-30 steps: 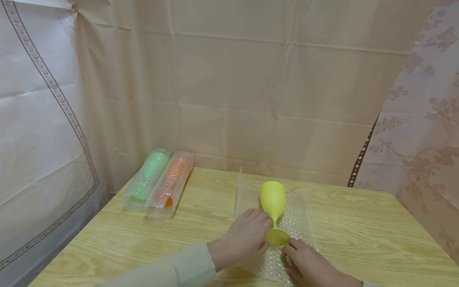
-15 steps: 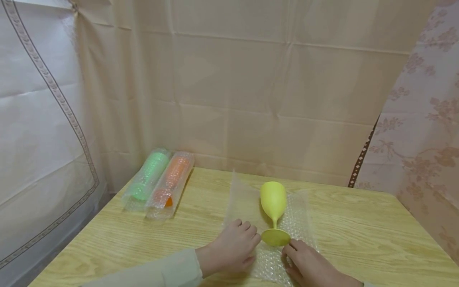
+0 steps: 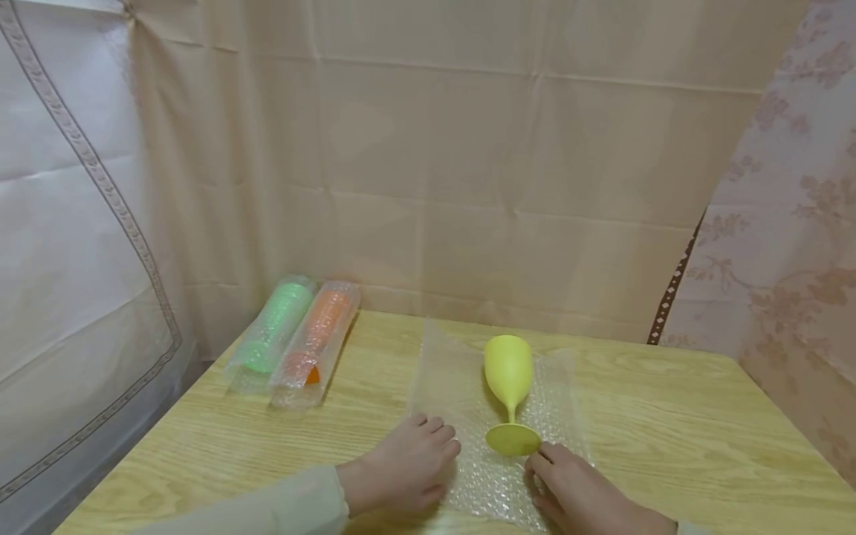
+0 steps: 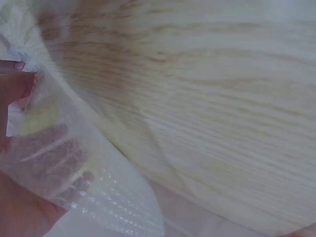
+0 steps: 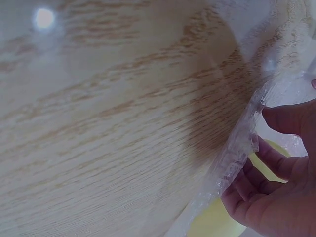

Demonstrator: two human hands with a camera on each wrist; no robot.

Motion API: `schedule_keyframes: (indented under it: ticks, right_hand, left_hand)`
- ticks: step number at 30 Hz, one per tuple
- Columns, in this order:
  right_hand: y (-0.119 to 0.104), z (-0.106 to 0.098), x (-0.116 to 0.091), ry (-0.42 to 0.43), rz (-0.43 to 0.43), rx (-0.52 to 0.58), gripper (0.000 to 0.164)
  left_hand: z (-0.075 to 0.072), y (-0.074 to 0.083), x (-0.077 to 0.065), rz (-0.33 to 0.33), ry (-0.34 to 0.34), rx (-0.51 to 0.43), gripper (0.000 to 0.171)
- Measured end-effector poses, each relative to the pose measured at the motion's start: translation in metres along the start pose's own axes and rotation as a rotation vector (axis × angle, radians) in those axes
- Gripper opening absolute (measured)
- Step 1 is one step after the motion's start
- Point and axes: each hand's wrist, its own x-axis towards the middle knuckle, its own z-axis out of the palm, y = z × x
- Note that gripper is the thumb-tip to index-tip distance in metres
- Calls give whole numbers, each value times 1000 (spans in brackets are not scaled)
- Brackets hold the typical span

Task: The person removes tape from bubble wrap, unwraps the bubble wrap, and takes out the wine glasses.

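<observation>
A yellow plastic goblet [image 3: 508, 369] lies on its side on a sheet of bubble wrap [image 3: 498, 483], its round foot toward me. Left of the foot, my left hand [image 3: 411, 461] pinches the wrap's left edge; in the left wrist view, fingers [image 4: 52, 153] show through the clear film. My right hand [image 3: 578, 487] is at the wrap's right side, with its index finger right at the rim of the foot. In the right wrist view, thumb and curled fingers [image 5: 276, 160] hold the raised edge of the wrap, and yellow shows behind them.
Two bubble-wrapped bundles, one green [image 3: 279, 327] and one orange [image 3: 317, 342], lie side by side at the back left of the wood-grain table [image 3: 669, 416]. A beige cloth [image 3: 428, 171] hangs behind the table, with a flowered cloth [image 3: 796, 245] on the right.
My left hand has moved from the goblet's stem leftward and toward me, drawing the wrap's left edge out. The right hand and goblet have barely moved.
</observation>
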Motion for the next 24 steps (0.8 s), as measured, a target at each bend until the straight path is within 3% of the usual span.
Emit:
schedule_keyframes:
  ticks: [5,17,24]
  right_hand:
    - [-1,-1,0,-5,12,-7,14]
    - [-3,-3,-1,-16,19,-4,16]
    - [-2,-4,-2,-17,9,-23,17]
  left_hand:
    - [4,-4,-5,-26,-52,-111,23]
    - [12,-12,-21,-120,-202,-360,36]
    - [20,-15,-26,-107,-171,-412,45]
